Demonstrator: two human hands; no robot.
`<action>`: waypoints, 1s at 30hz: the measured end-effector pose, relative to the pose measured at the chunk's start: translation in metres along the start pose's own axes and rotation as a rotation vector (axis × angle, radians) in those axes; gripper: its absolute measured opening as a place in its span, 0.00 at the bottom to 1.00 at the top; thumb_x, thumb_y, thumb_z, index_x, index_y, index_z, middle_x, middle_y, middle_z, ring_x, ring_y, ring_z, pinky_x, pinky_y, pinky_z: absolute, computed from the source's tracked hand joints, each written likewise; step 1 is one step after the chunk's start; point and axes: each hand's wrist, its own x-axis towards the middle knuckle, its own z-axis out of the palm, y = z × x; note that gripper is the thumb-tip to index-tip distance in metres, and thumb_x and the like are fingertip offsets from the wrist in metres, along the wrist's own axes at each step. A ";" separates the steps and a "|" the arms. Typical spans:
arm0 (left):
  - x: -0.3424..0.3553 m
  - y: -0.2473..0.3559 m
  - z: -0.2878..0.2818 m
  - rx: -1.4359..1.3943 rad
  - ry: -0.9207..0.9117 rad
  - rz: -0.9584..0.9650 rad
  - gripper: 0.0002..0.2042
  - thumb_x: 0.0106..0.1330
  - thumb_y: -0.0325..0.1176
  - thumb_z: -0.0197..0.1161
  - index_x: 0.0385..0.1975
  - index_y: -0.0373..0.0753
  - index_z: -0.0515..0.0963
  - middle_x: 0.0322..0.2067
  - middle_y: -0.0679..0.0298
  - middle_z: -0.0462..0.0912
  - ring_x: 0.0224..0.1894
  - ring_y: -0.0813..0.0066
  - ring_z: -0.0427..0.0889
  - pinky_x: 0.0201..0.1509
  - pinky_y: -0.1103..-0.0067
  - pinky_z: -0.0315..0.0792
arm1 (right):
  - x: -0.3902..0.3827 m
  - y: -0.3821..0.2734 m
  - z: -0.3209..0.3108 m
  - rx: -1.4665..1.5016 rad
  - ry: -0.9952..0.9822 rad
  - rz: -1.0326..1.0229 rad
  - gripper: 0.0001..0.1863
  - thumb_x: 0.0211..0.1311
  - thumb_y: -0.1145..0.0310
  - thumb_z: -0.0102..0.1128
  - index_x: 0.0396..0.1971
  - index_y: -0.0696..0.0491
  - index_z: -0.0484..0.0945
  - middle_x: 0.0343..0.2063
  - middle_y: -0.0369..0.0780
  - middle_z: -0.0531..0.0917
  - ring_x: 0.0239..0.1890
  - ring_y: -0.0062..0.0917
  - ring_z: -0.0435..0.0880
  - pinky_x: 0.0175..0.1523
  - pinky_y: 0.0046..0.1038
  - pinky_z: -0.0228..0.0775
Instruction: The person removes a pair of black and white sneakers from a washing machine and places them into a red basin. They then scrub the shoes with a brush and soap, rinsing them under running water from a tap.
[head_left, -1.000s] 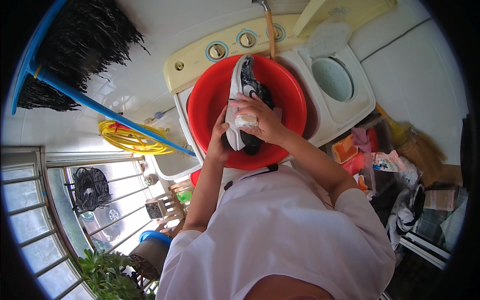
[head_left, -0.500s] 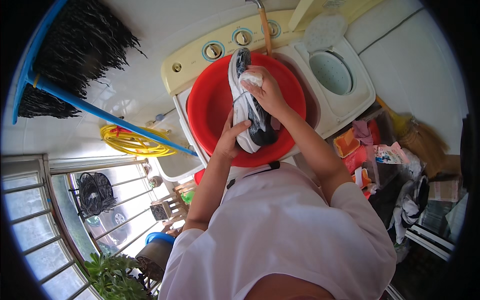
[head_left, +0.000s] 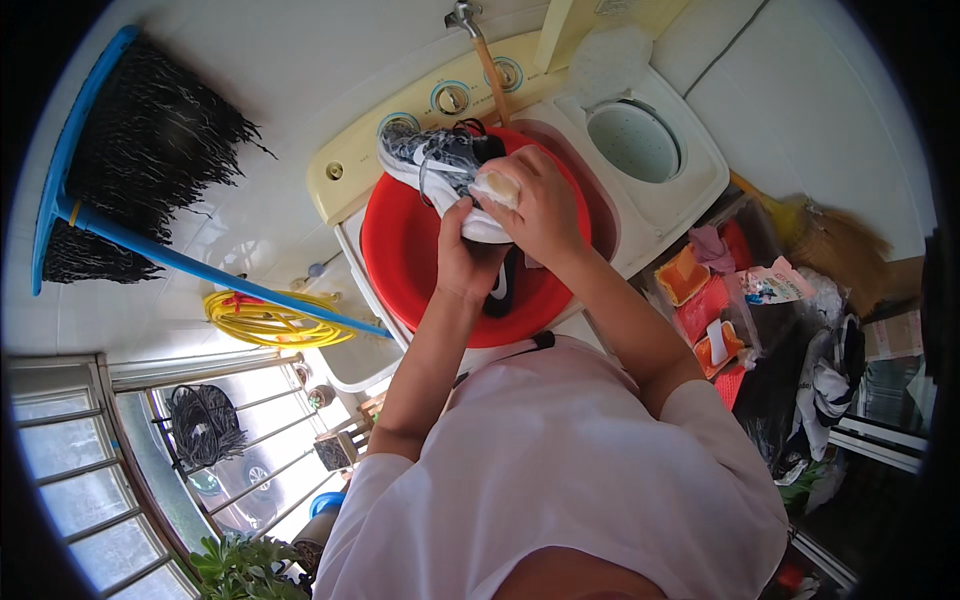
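Gripping the probably slick black-and-white fabric sneaker (head_left: 440, 172) by its stiffer-seeming white sole (head_left: 484, 229) suited your left hand (head_left: 468, 255); right hand (head_left: 545, 205) clutched a whitish lump (head_left: 498, 187).

Pale, glossy walls (head_left: 330, 60) enclosed the space; at lower left, bright daylight came through a window (head_left: 60, 446) with dark bars (head_left: 60, 417), a slatted wooden stand (head_left: 356, 436) near it, while a white frame (head_left: 875, 450) crossed the darker lower right
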 end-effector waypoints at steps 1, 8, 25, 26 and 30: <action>0.000 0.003 0.003 0.028 -0.026 0.011 0.27 0.65 0.45 0.58 0.64 0.46 0.68 0.60 0.60 0.75 0.64 0.59 0.72 0.68 0.58 0.65 | 0.009 0.004 0.004 0.004 0.030 0.013 0.13 0.55 0.61 0.73 0.38 0.48 0.81 0.30 0.38 0.79 0.34 0.39 0.81 0.39 0.36 0.75; -0.003 0.001 -0.017 -0.089 -0.033 0.012 0.30 0.61 0.41 0.60 0.65 0.43 0.66 0.59 0.59 0.76 0.62 0.57 0.75 0.68 0.57 0.67 | 0.008 0.033 0.010 1.047 -0.006 0.614 0.12 0.68 0.61 0.65 0.35 0.55 0.80 0.29 0.35 0.84 0.30 0.17 0.83 0.36 0.24 0.74; -0.016 0.048 -0.076 0.400 -0.076 -0.219 0.26 0.71 0.47 0.56 0.64 0.41 0.68 0.57 0.58 0.78 0.59 0.63 0.78 0.63 0.67 0.72 | -0.052 -0.007 0.028 0.446 -0.186 -0.286 0.18 0.51 0.61 0.74 0.38 0.49 0.78 0.32 0.39 0.78 0.41 0.39 0.75 0.54 0.40 0.64; -0.012 0.044 -0.086 0.398 -0.038 -0.224 0.20 0.71 0.42 0.53 0.57 0.38 0.73 0.49 0.58 0.82 0.51 0.64 0.82 0.58 0.68 0.76 | -0.057 -0.006 0.033 0.453 -0.203 -0.289 0.17 0.52 0.61 0.74 0.38 0.49 0.78 0.35 0.39 0.79 0.42 0.39 0.75 0.55 0.40 0.64; -0.019 0.022 -0.104 -0.042 0.057 -0.247 0.13 0.64 0.31 0.51 0.42 0.31 0.77 0.40 0.55 0.84 0.43 0.65 0.84 0.53 0.69 0.79 | -0.041 0.005 0.047 0.526 -0.105 -0.223 0.15 0.57 0.63 0.71 0.41 0.50 0.77 0.49 0.41 0.78 0.54 0.40 0.76 0.63 0.42 0.63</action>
